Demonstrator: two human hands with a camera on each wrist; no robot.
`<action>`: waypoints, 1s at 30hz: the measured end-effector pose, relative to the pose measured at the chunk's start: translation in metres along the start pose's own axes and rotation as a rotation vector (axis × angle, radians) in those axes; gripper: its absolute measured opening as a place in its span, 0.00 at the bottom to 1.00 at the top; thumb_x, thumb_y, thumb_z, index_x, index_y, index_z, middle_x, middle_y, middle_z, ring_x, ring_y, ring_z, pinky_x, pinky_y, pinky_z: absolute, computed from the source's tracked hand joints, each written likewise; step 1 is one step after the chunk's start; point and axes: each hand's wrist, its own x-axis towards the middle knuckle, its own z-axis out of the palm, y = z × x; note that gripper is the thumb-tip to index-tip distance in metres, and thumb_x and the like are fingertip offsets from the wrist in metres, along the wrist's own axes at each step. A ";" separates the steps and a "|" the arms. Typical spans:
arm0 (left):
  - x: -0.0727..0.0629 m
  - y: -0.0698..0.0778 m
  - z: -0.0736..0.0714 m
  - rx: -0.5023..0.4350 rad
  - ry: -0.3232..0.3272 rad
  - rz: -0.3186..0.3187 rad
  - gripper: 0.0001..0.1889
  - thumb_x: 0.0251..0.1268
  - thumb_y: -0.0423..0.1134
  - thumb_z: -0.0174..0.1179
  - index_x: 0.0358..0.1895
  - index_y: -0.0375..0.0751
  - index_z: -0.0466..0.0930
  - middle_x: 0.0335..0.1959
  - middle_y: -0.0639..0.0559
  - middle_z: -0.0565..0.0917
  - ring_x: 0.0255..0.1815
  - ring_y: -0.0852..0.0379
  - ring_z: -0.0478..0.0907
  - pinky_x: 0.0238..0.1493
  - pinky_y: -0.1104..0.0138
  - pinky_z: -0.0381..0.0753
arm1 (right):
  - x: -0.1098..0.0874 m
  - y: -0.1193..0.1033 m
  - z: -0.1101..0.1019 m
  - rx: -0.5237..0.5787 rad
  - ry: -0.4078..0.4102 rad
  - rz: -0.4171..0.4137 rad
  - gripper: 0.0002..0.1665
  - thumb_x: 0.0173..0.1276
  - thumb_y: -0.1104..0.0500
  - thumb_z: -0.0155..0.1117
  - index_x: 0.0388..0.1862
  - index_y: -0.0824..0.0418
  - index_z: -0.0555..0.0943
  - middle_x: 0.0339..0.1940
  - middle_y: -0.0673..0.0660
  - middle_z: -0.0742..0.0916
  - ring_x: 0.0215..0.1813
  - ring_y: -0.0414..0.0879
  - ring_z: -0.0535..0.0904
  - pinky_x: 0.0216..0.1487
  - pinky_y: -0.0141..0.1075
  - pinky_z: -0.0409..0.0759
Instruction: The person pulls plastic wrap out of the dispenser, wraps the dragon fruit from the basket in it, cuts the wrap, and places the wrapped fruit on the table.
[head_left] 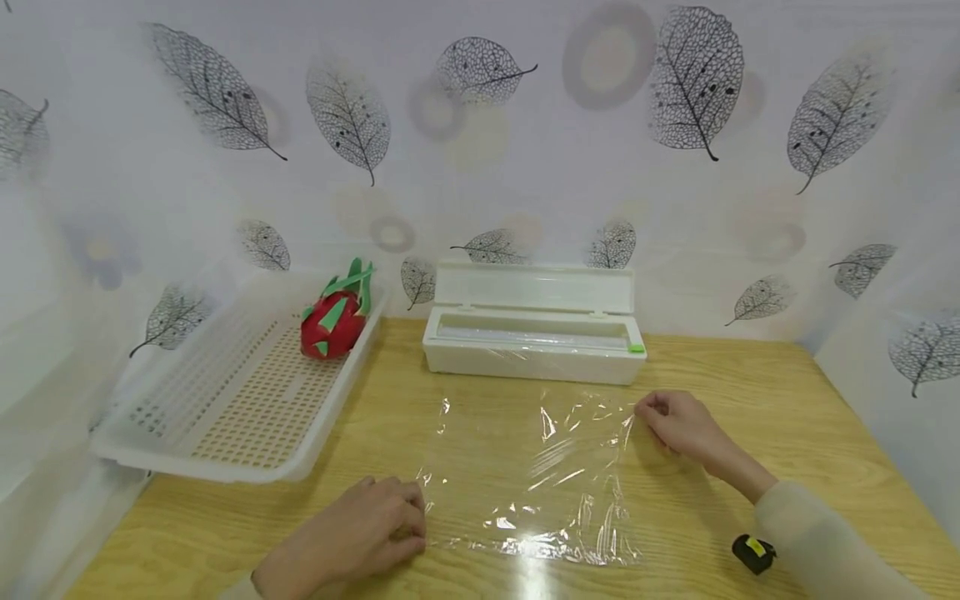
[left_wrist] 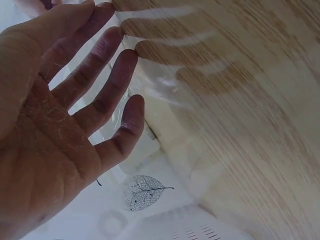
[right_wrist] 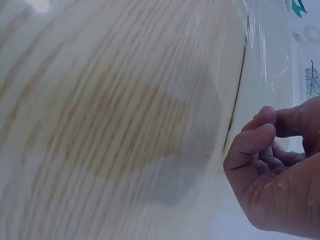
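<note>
A sheet of clear cling film point(head_left: 517, 467) lies spread over the wooden table, wrinkled and shiny along its front and right edges. At its far right corner my right hand point(head_left: 686, 429) pinches the film between thumb and forefinger. In the right wrist view that hand point(right_wrist: 272, 170) shows its thumb and forefinger tips together, other fingers curled. My left hand point(head_left: 367, 529) is at the film's left edge. Seen in the left wrist view, its loosely extended fingers point(left_wrist: 120, 80) touch or nearly touch the film; whether the thumb presses it against the forefinger is hard to tell.
Behind the film stands a white cling film dispenser box point(head_left: 536, 362), lid raised, with a green cutter slider point(head_left: 636, 348). To the left, a white plastic basket point(head_left: 303, 467) holds a red dragon fruit point(head_left: 335, 327) with green scales. A black tape measure point(head_left: 753, 554) lies by the right sleeve.
</note>
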 end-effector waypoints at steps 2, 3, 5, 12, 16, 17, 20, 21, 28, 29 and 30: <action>0.000 0.000 -0.001 -0.008 -0.011 -0.009 0.05 0.65 0.49 0.68 0.29 0.64 0.87 0.36 0.73 0.78 0.37 0.71 0.71 0.35 0.72 0.64 | 0.000 0.000 0.000 -0.017 -0.006 0.006 0.19 0.79 0.56 0.54 0.52 0.70 0.82 0.16 0.48 0.75 0.19 0.41 0.70 0.21 0.33 0.69; 0.000 0.001 -0.002 -0.017 -0.025 -0.022 0.05 0.65 0.49 0.68 0.30 0.65 0.86 0.36 0.73 0.78 0.37 0.71 0.71 0.36 0.71 0.66 | 0.000 0.001 0.000 -0.016 -0.023 0.015 0.18 0.79 0.55 0.54 0.49 0.69 0.82 0.16 0.48 0.75 0.20 0.41 0.69 0.20 0.33 0.69; -0.002 0.002 -0.002 -0.042 -0.057 -0.052 0.05 0.65 0.49 0.67 0.30 0.66 0.85 0.36 0.74 0.78 0.38 0.71 0.71 0.37 0.70 0.68 | -0.002 0.001 0.000 -0.011 -0.074 0.040 0.18 0.79 0.53 0.55 0.42 0.68 0.82 0.16 0.48 0.75 0.20 0.40 0.68 0.19 0.31 0.67; -0.005 0.006 -0.001 -0.036 -0.100 -0.104 0.03 0.66 0.49 0.66 0.33 0.65 0.83 0.39 0.73 0.78 0.40 0.71 0.72 0.42 0.66 0.73 | -0.032 0.004 0.006 -0.163 -0.221 -0.354 0.07 0.71 0.54 0.68 0.31 0.53 0.83 0.21 0.40 0.77 0.24 0.30 0.68 0.23 0.27 0.70; -0.006 0.006 0.000 0.016 -0.049 -0.058 0.06 0.67 0.45 0.66 0.31 0.63 0.83 0.38 0.71 0.78 0.39 0.71 0.72 0.41 0.67 0.72 | -0.061 -0.001 0.019 -0.285 -0.274 -0.673 0.07 0.62 0.52 0.75 0.34 0.45 0.83 0.26 0.34 0.76 0.28 0.24 0.67 0.26 0.23 0.70; -0.005 0.007 0.000 0.026 -0.035 -0.052 0.07 0.68 0.45 0.66 0.30 0.63 0.82 0.38 0.71 0.78 0.39 0.71 0.73 0.41 0.67 0.72 | -0.068 -0.003 0.023 -0.316 -0.288 -0.699 0.08 0.61 0.52 0.75 0.34 0.44 0.82 0.27 0.33 0.76 0.29 0.24 0.67 0.27 0.22 0.70; -0.005 0.007 0.002 0.049 0.009 -0.032 0.09 0.68 0.43 0.66 0.28 0.61 0.81 0.38 0.70 0.79 0.39 0.71 0.73 0.40 0.68 0.72 | -0.082 -0.007 0.034 -0.392 -0.292 -0.775 0.10 0.59 0.55 0.75 0.35 0.41 0.83 0.30 0.32 0.77 0.31 0.23 0.69 0.30 0.18 0.68; -0.005 0.006 0.003 0.058 0.024 -0.027 0.09 0.68 0.42 0.65 0.28 0.61 0.81 0.38 0.70 0.79 0.38 0.71 0.74 0.40 0.69 0.72 | -0.084 -0.008 0.038 -0.418 -0.281 -0.811 0.11 0.59 0.57 0.74 0.34 0.41 0.83 0.31 0.32 0.77 0.31 0.22 0.69 0.31 0.16 0.68; -0.006 0.008 0.011 0.060 0.095 -0.019 0.11 0.69 0.40 0.64 0.27 0.58 0.77 0.38 0.69 0.75 0.38 0.72 0.72 0.36 0.72 0.69 | -0.087 -0.010 0.054 -0.565 -0.123 -1.007 0.19 0.51 0.66 0.72 0.23 0.41 0.76 0.25 0.34 0.73 0.26 0.23 0.59 0.28 0.12 0.56; -0.006 0.008 0.012 0.074 0.101 -0.011 0.11 0.69 0.40 0.64 0.27 0.58 0.77 0.38 0.69 0.75 0.38 0.71 0.71 0.36 0.72 0.68 | -0.087 -0.009 0.055 -0.571 -0.120 -1.005 0.20 0.51 0.66 0.72 0.22 0.42 0.74 0.25 0.34 0.72 0.26 0.24 0.58 0.28 0.12 0.55; -0.006 0.009 0.013 0.076 0.104 -0.008 0.11 0.69 0.40 0.63 0.27 0.58 0.76 0.37 0.68 0.74 0.37 0.71 0.71 0.35 0.73 0.67 | -0.087 -0.009 0.056 -0.568 -0.131 -0.994 0.20 0.51 0.66 0.72 0.23 0.42 0.74 0.25 0.34 0.72 0.26 0.24 0.58 0.28 0.12 0.56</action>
